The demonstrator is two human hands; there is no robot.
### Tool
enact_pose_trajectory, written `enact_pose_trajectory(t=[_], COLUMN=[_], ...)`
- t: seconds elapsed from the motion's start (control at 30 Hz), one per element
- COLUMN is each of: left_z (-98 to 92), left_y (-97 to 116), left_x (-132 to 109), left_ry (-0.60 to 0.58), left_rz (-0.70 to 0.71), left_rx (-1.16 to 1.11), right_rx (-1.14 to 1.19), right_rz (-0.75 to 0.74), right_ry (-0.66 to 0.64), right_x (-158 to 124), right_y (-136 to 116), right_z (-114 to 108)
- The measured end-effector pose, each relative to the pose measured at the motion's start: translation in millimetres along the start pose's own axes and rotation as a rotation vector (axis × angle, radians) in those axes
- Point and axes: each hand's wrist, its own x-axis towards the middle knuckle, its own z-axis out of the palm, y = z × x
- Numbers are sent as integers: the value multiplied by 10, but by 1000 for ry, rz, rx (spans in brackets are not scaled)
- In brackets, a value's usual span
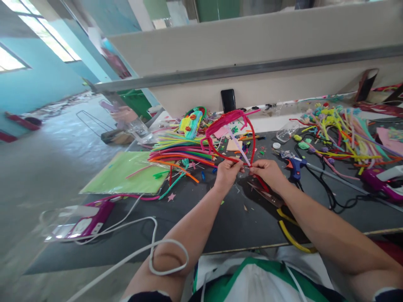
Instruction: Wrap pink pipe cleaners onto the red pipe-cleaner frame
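Note:
My left hand [227, 172] and my right hand [268, 171] meet above a dark table [220, 226], both pinched on one end of a red headband [231, 123] that arches up and away from me. A pink fuzzy pipe cleaner is wound round the top of the band. A thin white pipe cleaner [239, 147] runs from the band down into my fingers. A white cable [157, 251] loops over my left forearm.
A heap of coloured pipe cleaners [182, 153] and a green sheet [126, 176] lie to the left, more pipe cleaners [346, 130] to the right. A blue glue gun [294, 164], pink devices [90, 222] [382, 182], a black phone [228, 100] against the back wall.

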Motion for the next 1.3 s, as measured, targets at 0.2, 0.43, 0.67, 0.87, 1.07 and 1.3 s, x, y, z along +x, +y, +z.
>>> enact_pose_trajectory(t=[0.2, 0.43, 0.67, 0.87, 1.07, 1.3], left_z=[-25, -157, -47, 12, 34, 58], left_y=[13, 164, 205, 179, 200, 80], left_x=[18, 78, -9, -32, -24, -7], left_ry=[-33, -141, -155, -43, -55, 49], left_rz=[2, -48, -92, -118, -74, -8], left_rx=[-137, -443, -495, -503, -534, -371], right_rx=[33, 118, 39, 0, 145, 281], right_rz=[-18, -16, -16, -31, -22, -11], right_ry=[36, 38, -24, -114, -98, -17], right_x=[-8, -4, -32, -55, -44, -24], right_y=[-49, -49, -39, -26, -34, -13], right_z=[-24, -21, 52, 60, 35, 35])
